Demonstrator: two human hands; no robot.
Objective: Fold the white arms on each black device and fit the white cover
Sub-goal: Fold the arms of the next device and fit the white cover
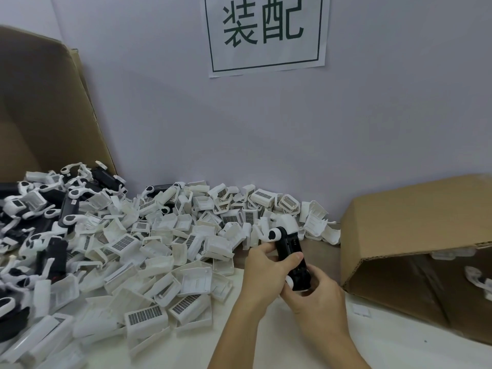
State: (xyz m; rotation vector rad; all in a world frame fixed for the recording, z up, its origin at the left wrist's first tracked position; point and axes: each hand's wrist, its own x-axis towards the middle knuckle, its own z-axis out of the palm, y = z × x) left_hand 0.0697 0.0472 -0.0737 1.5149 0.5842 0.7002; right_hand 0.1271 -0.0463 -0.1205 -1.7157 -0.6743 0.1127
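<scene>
Head view: both hands held one black device [291,258] above the right part of the white table [279,339], just in front of the heap of covers. Left hand [262,272] gripped the device's middle, thumb [292,258] laid across the black front, fingers curled behind. Right hand [316,296] gripped the near lower end, fingers wrapped under it. Device tilted, upper end pointing away toward the wall [266,134]. A white arm [277,233] with a black oval inset sat at the far upper end, seemingly folded against the body; another white rounded part [289,282] showed at the lower end between the two hands. Could not tell whether a cover was on it.

A big pile of loose white covers [165,251] spread from the table's back edge along the wall down to the near left corner, many showing grid-pattern labels. At the left edge lay a pile of black devices with white arms unfolded [53,209], mixed with covers. Behind that pile a cardboard box [40,107] stood leaning at the back left corner. A second cardboard box [415,235] lay on its side at the right edge, opening facing the person, with a white-armed part [479,280] dimly visible inside. A small white piece [360,311] lay on the table just in front of that box. A paper sign [266,33] with two large dark characters hung on the wall.
</scene>
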